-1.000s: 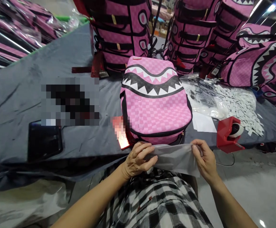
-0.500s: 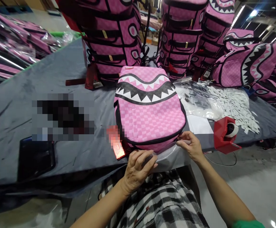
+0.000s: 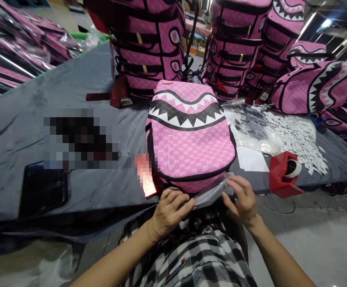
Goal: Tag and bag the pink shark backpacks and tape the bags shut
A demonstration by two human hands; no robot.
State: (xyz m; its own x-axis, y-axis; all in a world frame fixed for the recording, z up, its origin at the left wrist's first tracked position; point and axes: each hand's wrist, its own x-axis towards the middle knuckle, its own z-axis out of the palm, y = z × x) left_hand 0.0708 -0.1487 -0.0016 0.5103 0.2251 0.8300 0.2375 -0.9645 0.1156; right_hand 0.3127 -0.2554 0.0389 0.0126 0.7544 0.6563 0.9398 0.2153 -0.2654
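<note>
A pink backpack (image 3: pixel 193 147) with a jagged black-and-white tooth pattern lies on a grey-covered table (image 3: pixel 101 183), its lower end toward the person. Just below that end, the left hand (image 3: pixel 172 209) has its fingers curled together on a translucent sheet (image 3: pixel 211 195). The right hand (image 3: pixel 241 199), its thumb and fingers slightly spread, touches the sheet's other end. Left of the backpack's lower end is a red tag (image 3: pixel 148 185); farther left, a dark tablet-like object (image 3: pixel 43 189). Right of the backpack are white papers (image 3: pixel 253 159), a red tape dispenser (image 3: pixel 281 179) and many small white pieces (image 3: pixel 299 139). Stacked pink bags (image 3: pixel 149 52) stand behind it.
</note>
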